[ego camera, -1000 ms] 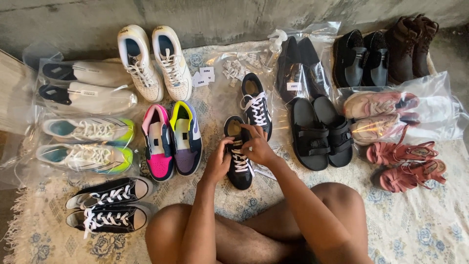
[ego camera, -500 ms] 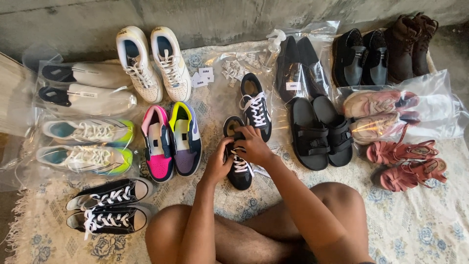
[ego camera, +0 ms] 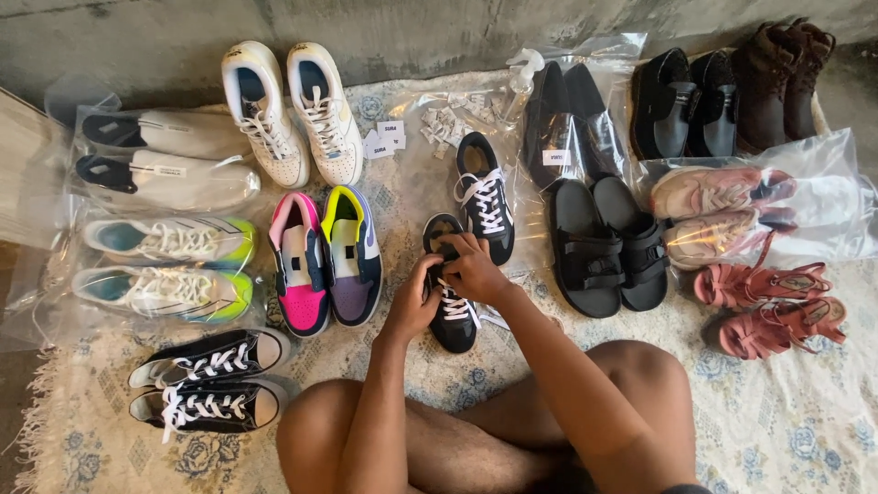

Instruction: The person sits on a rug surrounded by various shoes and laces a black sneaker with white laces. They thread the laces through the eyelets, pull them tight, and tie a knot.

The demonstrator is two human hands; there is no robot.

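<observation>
Black suede sneaker [ego camera: 453,306]: white laces, lying on the floral rug [ego camera: 805,430] just ahead of the person's crossed legs.
Long axis: runs away from the person, toe nearest the knees, heel opening toward the wall.
Left hand [ego camera: 413,302]: fingers closed on the laces at the shoe's left edge.
Right hand [ego camera: 473,267]: pinching the laces over the tongue, touching the left hand.
Matching sneaker [ego camera: 485,197]: just beyond, tilted slightly, untouched.
Neighbours: pink and purple high-tops [ego camera: 325,259] to the left, black sandals [ego camera: 608,245] to the right.
</observation>
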